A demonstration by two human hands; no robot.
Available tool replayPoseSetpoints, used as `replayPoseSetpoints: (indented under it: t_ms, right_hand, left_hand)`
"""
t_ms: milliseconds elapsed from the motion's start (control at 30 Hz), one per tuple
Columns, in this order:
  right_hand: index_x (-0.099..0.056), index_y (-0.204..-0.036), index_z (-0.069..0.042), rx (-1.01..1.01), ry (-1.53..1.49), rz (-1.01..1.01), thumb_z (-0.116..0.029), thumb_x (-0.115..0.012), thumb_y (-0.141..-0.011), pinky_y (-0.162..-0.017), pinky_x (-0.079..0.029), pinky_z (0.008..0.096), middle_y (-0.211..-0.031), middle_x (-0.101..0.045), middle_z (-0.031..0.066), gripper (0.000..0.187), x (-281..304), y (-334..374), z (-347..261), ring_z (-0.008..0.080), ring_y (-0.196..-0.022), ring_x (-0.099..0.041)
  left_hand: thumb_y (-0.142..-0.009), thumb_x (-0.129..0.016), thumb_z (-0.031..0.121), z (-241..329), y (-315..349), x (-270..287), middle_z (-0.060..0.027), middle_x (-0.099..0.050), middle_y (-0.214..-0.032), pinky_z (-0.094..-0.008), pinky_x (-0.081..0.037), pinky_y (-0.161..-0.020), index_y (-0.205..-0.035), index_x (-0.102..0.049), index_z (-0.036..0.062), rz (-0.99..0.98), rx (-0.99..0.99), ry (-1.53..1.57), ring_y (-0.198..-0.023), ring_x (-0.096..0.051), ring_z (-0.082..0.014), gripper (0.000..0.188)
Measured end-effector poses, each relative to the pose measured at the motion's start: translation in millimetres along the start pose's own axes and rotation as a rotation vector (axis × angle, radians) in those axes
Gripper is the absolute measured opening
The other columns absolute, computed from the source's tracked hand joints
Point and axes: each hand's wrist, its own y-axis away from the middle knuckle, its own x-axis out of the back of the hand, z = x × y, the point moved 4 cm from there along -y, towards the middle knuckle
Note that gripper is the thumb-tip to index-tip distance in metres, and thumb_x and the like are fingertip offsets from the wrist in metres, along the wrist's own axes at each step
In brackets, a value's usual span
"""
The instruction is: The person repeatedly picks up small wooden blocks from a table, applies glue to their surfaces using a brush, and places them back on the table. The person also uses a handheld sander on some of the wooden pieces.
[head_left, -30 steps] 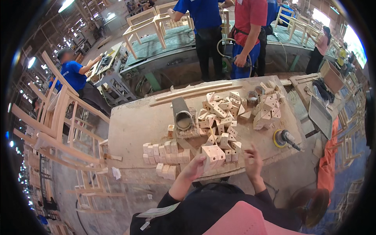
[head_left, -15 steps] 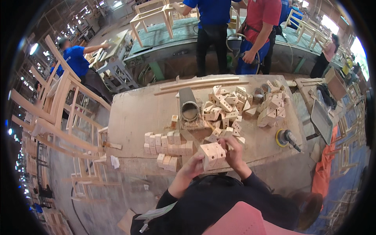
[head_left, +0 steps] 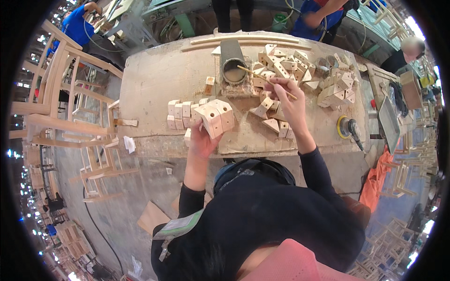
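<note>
My left hand (head_left: 202, 141) is closed around a pair of pale wooden corner blocks (head_left: 215, 118), held side by side with their drilled holes facing up. In my right hand (head_left: 287, 96) a thin wooden stick (head_left: 254, 73) is pinched between the fingers. Its far end is over the mouth of a dark grey cylindrical container (head_left: 230, 50), which has brownish contents. Whether the tip touches anything inside I cannot tell. A heap of loose drilled blocks (head_left: 281, 69) lies right of the container. Short rows of blocks (head_left: 178, 110) stand behind the held pair, partly hidden by it.
A sander (head_left: 348, 126) with a yellow rim lies on the worktable (head_left: 150, 89) at the right. Long wooden strips (head_left: 248, 41) run along its far edge. Wooden chair frames (head_left: 56, 89) crowd the left side. Other people (head_left: 77, 25) work beyond the table.
My right hand has left the blocks and moved forward, now holding the stick by the container. My left hand has shifted left and forward with the blocks. The view has tilted down.
</note>
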Motion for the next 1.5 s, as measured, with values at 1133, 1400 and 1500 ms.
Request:
replayPoseSetpoints:
  t_ms: [1133,1400,1500]
  right_hand:
    - [-0.058,-0.107,0.004,-0.439,-0.320,0.148,-0.016,-0.064,-0.090,-0.078,-0.057,0.0279,-0.104,-0.066,0.0161,0.027,-7,-43,76,0.0234,-0.094,-0.067]
    - [-0.059,-0.106,0.004,-0.273,-0.438,0.166,-0.016,-0.064,-0.090,-0.078,-0.058,0.0273,-0.099,-0.067,0.0192,0.026,5,-39,64,0.0243,-0.093,-0.068]
    - [-0.059,-0.098,-0.002,-0.258,-0.420,0.079,-0.016,-0.060,-0.093,-0.075,-0.058,0.0282,-0.096,-0.068,0.0179,0.016,-4,-30,30,0.0233,-0.089,-0.069]
  left_hand:
    - [-0.095,-0.048,0.039,36,-21,13,-0.0118,-0.042,-0.141,-0.0424,-0.033,-0.109,-0.140,-0.035,0.0042,0.023,-0.128,-0.245,-0.131,-0.040,-0.0279,0.058]
    - [-0.092,-0.049,0.035,38,-44,0,-0.0147,-0.047,-0.136,-0.0438,-0.038,-0.105,-0.137,-0.038,0.0007,-0.086,-0.034,-0.115,-0.124,-0.047,-0.0299,0.057]
    - [-0.088,-0.053,0.035,36,-45,-12,-0.0167,-0.047,-0.135,-0.0444,-0.037,-0.106,-0.137,-0.037,-0.0004,-0.101,-0.057,-0.244,-0.123,-0.047,-0.0323,0.062]
